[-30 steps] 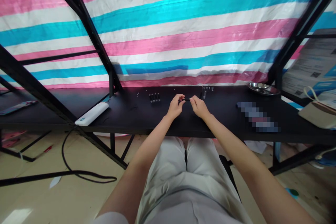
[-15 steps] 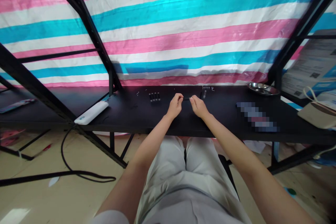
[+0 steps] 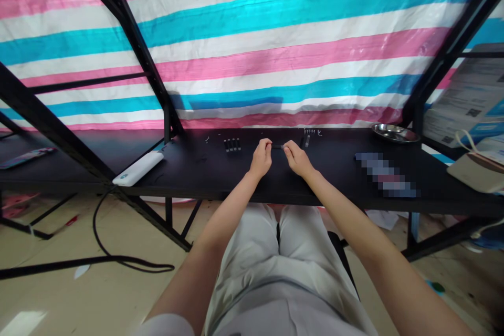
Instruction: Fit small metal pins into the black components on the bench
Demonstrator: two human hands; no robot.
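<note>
Between my hands, just above the black tabletop (image 3: 212, 181), is a thin dark tube-like piece (image 3: 277, 146). My left hand (image 3: 261, 158) is closed, pinching its left end. On the other end are the closed fingertips of my right hand (image 3: 298, 159). Fingers cover both ends, and the piece is too small to name exactly. To the left lies a neat row of several short black pieces (image 3: 232, 145) with pale ends. Just beyond my right hand lies a small clear and dark piece (image 3: 306, 140), near several tiny whitish bits (image 3: 311, 131).
A white power-bank-like box (image 3: 138, 169) lies at the left by a black metal post (image 3: 137, 58). A shiny steel dish (image 3: 395, 133) stands at the back right, with a blurred-out flat object (image 3: 388, 175) in front. Striped sheeting (image 3: 275, 63) hangs behind the table.
My hands have drawn very slightly apart, so more of the dark piece shows between the fingertips. The things on the table have not moved.
</note>
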